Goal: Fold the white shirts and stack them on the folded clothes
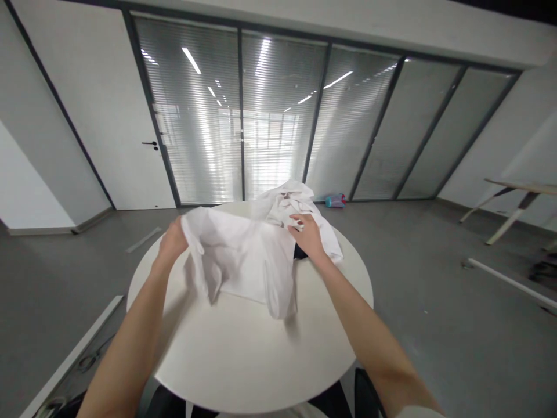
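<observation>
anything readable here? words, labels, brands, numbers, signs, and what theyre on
No word, label, brand, number or sign can be read in this view.
The blue container on the floor by the glass wall: any markings are too small and blurred to read.
The white cloth: its small dark marks cannot be made out as text.

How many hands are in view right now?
2. The left hand holds up one edge of the white cloth above the round table; the right hand lies spread on the cloth's far side. None seem hidden.
</observation>
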The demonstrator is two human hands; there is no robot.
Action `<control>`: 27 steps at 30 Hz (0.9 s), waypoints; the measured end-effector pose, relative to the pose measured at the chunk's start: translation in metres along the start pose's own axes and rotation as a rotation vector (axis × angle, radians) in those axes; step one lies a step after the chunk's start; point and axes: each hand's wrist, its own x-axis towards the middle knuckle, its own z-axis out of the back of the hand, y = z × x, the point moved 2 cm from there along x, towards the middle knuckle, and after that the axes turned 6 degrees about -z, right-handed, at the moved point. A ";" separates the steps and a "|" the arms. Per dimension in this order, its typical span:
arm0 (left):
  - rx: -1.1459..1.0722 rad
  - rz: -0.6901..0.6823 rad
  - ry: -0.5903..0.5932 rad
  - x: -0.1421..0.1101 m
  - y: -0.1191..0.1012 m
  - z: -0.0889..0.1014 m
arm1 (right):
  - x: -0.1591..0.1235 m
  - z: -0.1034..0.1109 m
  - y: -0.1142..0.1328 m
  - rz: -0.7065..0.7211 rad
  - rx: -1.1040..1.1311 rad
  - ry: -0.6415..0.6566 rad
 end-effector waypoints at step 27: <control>0.170 0.058 -0.281 -0.014 0.003 0.025 | -0.016 0.131 -0.015 -0.195 -0.737 0.133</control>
